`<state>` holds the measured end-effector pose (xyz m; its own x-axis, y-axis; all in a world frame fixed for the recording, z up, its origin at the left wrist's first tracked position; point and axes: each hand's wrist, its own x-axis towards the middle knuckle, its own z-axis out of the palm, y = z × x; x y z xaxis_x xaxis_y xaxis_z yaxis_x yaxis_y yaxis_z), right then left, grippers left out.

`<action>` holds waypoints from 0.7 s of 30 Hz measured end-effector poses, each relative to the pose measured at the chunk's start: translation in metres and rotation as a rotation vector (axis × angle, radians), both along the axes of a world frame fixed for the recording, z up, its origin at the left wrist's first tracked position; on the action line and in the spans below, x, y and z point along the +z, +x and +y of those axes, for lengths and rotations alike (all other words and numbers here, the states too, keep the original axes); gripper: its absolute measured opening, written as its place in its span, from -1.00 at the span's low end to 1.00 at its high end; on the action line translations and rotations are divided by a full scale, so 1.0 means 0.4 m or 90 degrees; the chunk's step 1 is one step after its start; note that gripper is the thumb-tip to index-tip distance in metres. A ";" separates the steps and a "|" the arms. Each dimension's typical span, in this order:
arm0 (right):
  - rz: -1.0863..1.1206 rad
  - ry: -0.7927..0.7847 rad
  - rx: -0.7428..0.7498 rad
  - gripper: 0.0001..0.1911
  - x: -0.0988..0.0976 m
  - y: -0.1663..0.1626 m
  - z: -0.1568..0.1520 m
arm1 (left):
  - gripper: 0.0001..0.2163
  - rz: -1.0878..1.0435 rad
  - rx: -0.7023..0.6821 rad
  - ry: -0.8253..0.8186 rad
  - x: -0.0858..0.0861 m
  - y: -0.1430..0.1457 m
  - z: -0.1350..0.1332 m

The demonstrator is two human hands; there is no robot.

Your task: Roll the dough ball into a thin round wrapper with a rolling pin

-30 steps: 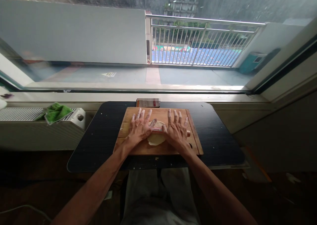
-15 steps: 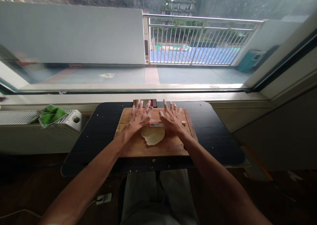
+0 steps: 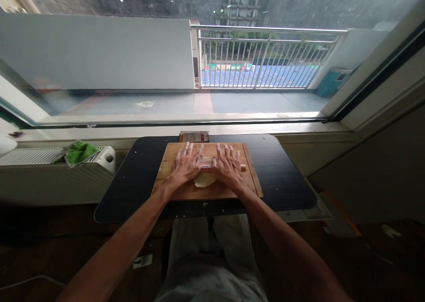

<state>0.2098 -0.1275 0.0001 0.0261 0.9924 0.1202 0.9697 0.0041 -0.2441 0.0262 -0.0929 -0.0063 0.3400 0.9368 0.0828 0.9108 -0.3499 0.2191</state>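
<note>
One camera, worn on the person's head, looks forward and down from above the near edge of the black table [image 3: 285, 178] (the lap [image 3: 209, 257] shows below it). It faces the window [image 3: 99, 54] beyond the far edge, near enough that the cutting board [image 3: 186, 193] sits mid-frame.

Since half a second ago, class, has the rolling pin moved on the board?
Yes. The rolling pin rolled toward the person, away from the far edge of the cutting board, covering more dough.
</note>
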 end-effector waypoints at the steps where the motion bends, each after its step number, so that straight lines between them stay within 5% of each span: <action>1: -0.001 0.007 -0.005 -0.13 -0.001 -0.005 -0.017 | -0.41 0.003 -0.010 0.004 0.000 -0.003 -0.013; 10: 0.004 0.036 -0.035 -0.21 -0.007 -0.031 -0.112 | -0.37 0.009 -0.028 0.037 -0.015 -0.021 -0.060; 21: 0.039 -0.019 0.003 -0.14 -0.013 0.018 0.069 | -0.31 -0.020 -0.033 0.029 -0.011 -0.003 0.077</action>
<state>0.2170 -0.0997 -0.0053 0.0283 0.9956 0.0897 0.9529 0.0002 -0.3033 0.0250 -0.0619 -0.0106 0.3844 0.9131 0.1356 0.8842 -0.4064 0.2301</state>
